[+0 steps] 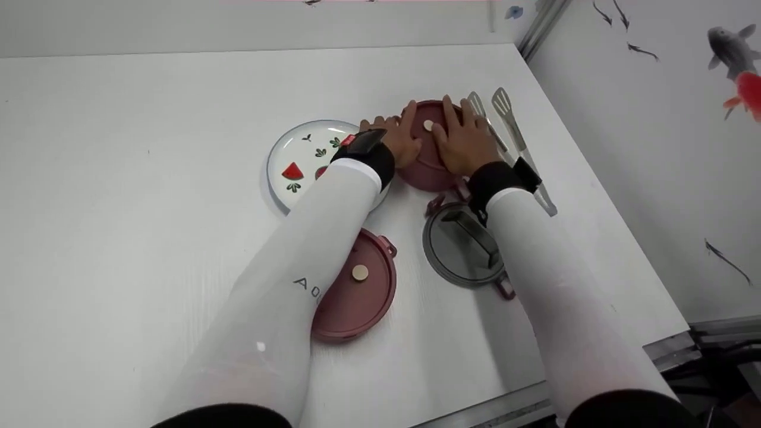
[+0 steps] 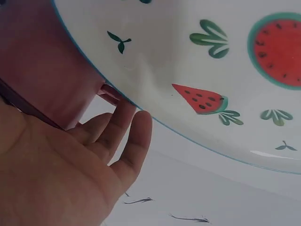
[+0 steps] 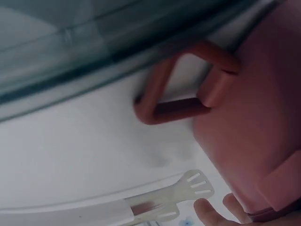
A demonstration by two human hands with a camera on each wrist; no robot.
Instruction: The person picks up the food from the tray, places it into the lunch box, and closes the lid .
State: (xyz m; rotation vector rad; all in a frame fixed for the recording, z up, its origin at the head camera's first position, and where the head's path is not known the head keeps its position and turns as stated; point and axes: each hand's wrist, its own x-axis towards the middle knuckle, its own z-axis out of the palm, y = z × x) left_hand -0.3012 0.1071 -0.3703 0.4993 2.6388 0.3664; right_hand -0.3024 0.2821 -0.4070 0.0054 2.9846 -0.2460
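A round red-brown pot with a cream disc on its top stands toward the back right. My left hand rests along its left side, thumb over the top, with the other fingers pointing outward beside the plate. From the right, my right hand lies with spread fingers over the pot's top. A white plate painted with watermelons and leaves sits close on the left; its rim overlaps my fingertips in the left wrist view. The pot's loop handle shows in the right wrist view.
Nearer me are a second red-brown round piece with a cream disc, partly behind my left sleeve, and a pot with a dark see-through lid. Two slotted turners lie at the right, near the table's edge and wall.
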